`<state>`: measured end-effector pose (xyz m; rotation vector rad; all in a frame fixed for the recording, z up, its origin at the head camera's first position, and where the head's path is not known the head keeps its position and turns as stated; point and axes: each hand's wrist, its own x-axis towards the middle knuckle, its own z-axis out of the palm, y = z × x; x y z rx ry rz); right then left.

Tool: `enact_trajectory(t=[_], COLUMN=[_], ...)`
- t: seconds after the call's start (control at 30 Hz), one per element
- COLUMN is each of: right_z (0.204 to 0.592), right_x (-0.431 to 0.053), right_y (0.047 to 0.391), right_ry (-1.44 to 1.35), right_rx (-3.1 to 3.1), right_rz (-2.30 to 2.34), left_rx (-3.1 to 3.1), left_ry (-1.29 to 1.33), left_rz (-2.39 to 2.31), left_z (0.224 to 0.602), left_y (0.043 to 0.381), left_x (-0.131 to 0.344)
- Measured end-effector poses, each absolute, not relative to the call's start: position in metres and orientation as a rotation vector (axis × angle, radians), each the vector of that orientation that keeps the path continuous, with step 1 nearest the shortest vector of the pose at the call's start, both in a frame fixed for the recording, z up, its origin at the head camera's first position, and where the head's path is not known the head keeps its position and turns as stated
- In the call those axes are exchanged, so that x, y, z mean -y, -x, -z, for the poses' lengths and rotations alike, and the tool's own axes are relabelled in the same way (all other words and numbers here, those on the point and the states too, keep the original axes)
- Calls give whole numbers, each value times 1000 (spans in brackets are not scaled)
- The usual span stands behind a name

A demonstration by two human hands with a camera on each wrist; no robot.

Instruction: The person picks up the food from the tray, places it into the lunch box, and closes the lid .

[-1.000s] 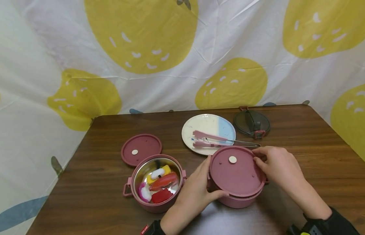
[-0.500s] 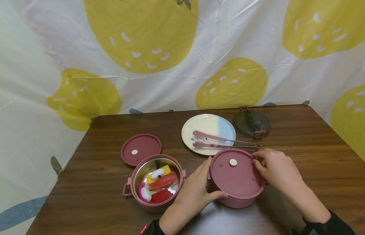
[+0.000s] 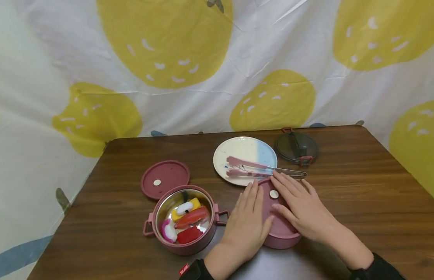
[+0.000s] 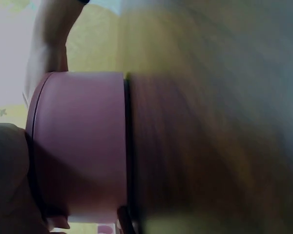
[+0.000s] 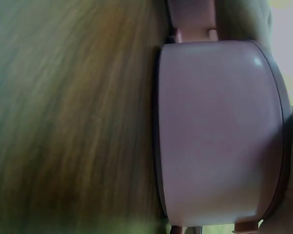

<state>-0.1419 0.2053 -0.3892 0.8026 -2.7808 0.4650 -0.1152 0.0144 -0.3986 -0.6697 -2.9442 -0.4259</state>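
Both hands lie on the pink lid of the right-hand pot. My left hand rests along the lid's left side with its fingers straight. Across the right part spreads my right hand, fingers also extended, close to the lid's white knob. In the left wrist view the pot's side stands on the table with the lid seated along its rim. The right wrist view shows the pot's wall under the right hand. What the pot contains is hidden.
An uncovered pink pot stands to the left, holding several toy sushi pieces. Its matching lid lies behind it. Pink-tipped tongs lie across a plate. A dark clear lid sits at the back.
At first my hands held the lid's edges, the lid slightly raised. It settled lower onto the pot, and both hands have moved inward on top with fingers straightened.
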Motion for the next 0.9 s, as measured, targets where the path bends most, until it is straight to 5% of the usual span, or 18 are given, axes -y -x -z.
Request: enact_trajectory(t=[0.9], right_z=[400], right_x=[-207], right_y=[147], right_ry=[-872], right_rx=[2718], right_rz=[-406], left_rx=[2837], left_ry=[648], left_rz=[234], left_z=[404], left_y=[117], left_x=[-18])
